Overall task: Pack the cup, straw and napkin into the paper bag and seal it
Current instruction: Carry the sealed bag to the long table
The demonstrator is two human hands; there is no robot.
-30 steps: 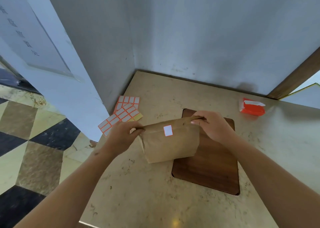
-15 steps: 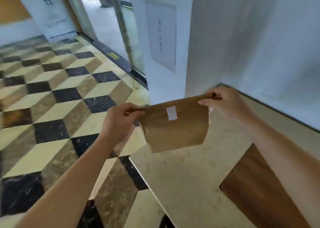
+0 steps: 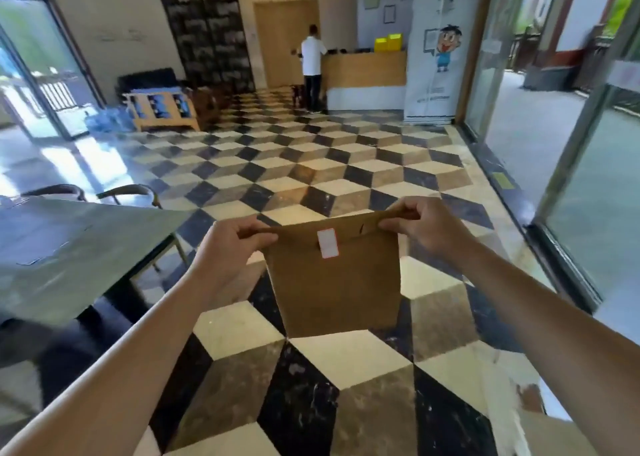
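Note:
The brown paper bag [image 3: 339, 293] hangs upright in the air in front of me, above the floor. Its top is folded over and a white sticker with a red edge [image 3: 327, 243] holds the fold down. My left hand [image 3: 228, 244] pinches the top left corner of the fold. My right hand [image 3: 426, 227] pinches the top right corner. The cup, straw and napkin are not visible; the bag hides whatever is inside.
A checkered tile floor [image 3: 311, 386] lies under the bag. A grey table [image 3: 69, 247] with chairs stands at the left. A person [image 3: 311, 67] stands at a wooden counter [image 3: 367, 71] far back. Glass doors [image 3: 588, 178] run along the right.
I have lifted the sealed bag off the beige counter and turned left, away from the wall corner. The counter, wooden board and sticker sheets have left the view; the lobby floor now lies beneath the bag.

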